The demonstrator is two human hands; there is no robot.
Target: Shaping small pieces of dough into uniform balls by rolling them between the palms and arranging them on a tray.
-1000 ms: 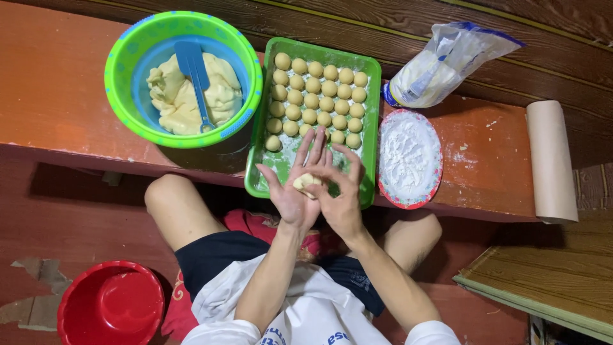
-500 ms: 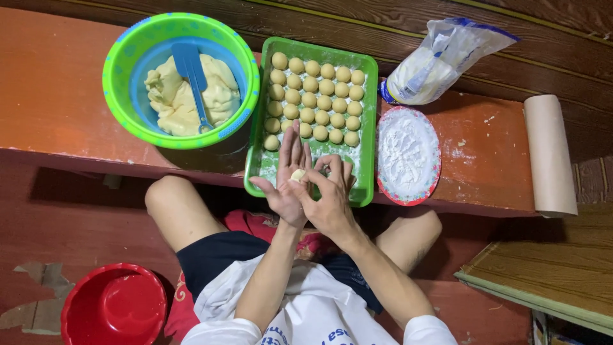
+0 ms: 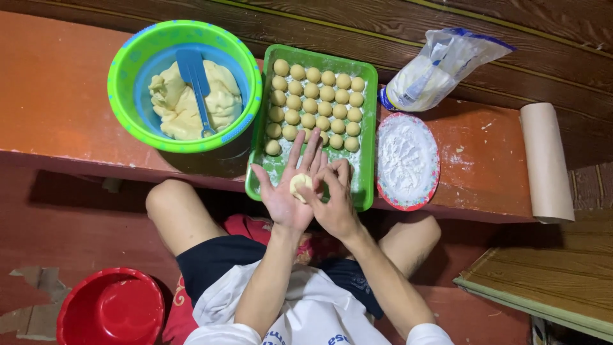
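- Our left hand (image 3: 288,198) lies open, palm up, over the near end of the green tray (image 3: 366,134), cradling a dough piece (image 3: 300,186).
- Our right hand (image 3: 333,203) pinches that piece with its fingertips.
- Rolled dough balls (image 3: 317,102) fill the tray's far half.
- A floured plate (image 3: 407,161) sits just beside the tray, on the right.

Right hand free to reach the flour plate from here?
Probably yes. The right hand sits just beside the flour plate, with nothing between them. But its fingers are working the dough piece in the left hand, so it is busy first.
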